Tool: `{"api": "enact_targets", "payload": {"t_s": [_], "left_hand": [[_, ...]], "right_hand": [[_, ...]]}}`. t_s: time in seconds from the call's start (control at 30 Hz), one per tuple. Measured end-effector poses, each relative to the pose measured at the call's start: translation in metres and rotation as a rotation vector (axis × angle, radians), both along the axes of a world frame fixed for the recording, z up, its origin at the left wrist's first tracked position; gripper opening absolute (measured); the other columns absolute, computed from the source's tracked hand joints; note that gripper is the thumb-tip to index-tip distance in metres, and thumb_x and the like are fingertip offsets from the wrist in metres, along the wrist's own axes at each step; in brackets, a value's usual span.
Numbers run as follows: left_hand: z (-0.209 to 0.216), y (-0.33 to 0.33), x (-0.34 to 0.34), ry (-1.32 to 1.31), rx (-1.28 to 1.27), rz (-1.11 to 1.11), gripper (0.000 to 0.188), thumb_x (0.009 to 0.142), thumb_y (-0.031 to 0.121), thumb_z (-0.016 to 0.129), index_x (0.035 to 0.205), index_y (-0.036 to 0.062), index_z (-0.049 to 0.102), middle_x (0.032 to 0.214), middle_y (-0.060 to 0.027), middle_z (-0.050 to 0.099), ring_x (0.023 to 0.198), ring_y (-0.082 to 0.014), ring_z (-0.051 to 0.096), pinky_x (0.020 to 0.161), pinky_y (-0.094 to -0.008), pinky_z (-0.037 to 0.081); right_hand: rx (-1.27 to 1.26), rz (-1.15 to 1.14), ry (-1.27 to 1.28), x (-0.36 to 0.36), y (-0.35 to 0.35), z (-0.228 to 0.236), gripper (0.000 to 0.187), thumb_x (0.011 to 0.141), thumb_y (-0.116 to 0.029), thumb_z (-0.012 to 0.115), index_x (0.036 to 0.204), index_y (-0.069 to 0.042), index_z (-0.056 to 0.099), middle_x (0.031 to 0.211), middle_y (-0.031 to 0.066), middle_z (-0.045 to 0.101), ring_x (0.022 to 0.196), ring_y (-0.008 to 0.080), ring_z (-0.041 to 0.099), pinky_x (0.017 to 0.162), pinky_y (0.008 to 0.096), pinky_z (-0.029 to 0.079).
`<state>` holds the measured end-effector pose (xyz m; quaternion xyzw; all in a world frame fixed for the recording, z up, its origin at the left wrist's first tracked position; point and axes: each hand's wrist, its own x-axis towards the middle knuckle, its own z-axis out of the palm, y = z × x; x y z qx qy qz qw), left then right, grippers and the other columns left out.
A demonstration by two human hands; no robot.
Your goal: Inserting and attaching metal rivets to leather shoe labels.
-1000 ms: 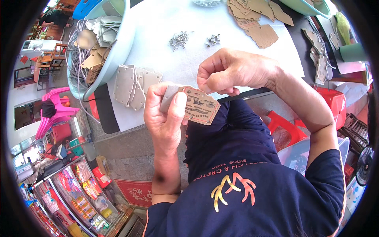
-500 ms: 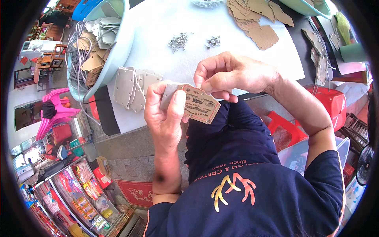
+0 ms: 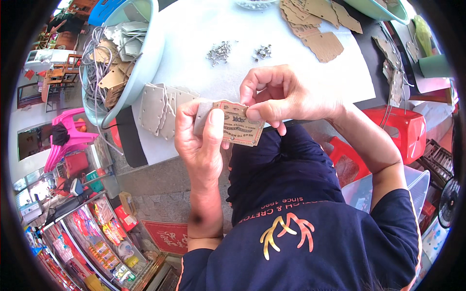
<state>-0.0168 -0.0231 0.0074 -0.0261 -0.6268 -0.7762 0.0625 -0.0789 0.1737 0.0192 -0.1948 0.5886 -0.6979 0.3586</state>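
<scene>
My left hand is closed around a printed tan card with a grey board piece against its back, thumb lying across the front. At the card's upper right corner, my right hand is pinched, thumb and index fingertip touching the edge. Any small part between those fingertips is hidden. Beyond my hands, two little piles of metal studs, the left pile and the right pile, lie on the white sheet. Overlapping grey boards rest beside my left hand.
A pale blue tub of boards and grey cords stands at the left. Brown boards are heaped at the far right of the sheet. Corded pieces hang near the right edge, above a red stool.
The card has turned slightly and shifted a little left in my left hand. My right thumb now lies further over its corner, and my right forearm has dropped slightly.
</scene>
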Motion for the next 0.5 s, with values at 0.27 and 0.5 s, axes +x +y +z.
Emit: {"api": "enact_targets", "payload": {"t_s": [0.27,0.5], "left_hand": [[0.001,0.004,-0.005,-0.127,0.181,0.041,0.019,0.093,0.011,0.058,0.109,0.0023,0.054,0.091,-0.0086,0.066,0.065,-0.0088,0.058,0.048,-0.0212,0.042],[0.002,0.007,-0.004,-0.221,0.38,0.002,0.025,0.091,0.01,0.06,0.114,0.0029,0.055,0.101,-0.008,0.065,0.08,-0.0118,0.062,0.06,-0.0251,0.049]], "right_hand": [[-0.05,-0.135,-0.04,0.003,-0.009,-0.01,0.021,0.089,-0.014,0.067,0.098,0.001,0.057,0.081,0.0073,0.064,0.055,0.0072,0.057,0.048,0.0204,0.049],[-0.07,-0.255,-0.109,0.006,-0.015,-0.007,0.021,0.086,-0.015,0.069,0.096,0.0,0.059,0.078,0.0048,0.062,0.054,0.0076,0.057,0.047,0.0207,0.049]]}}
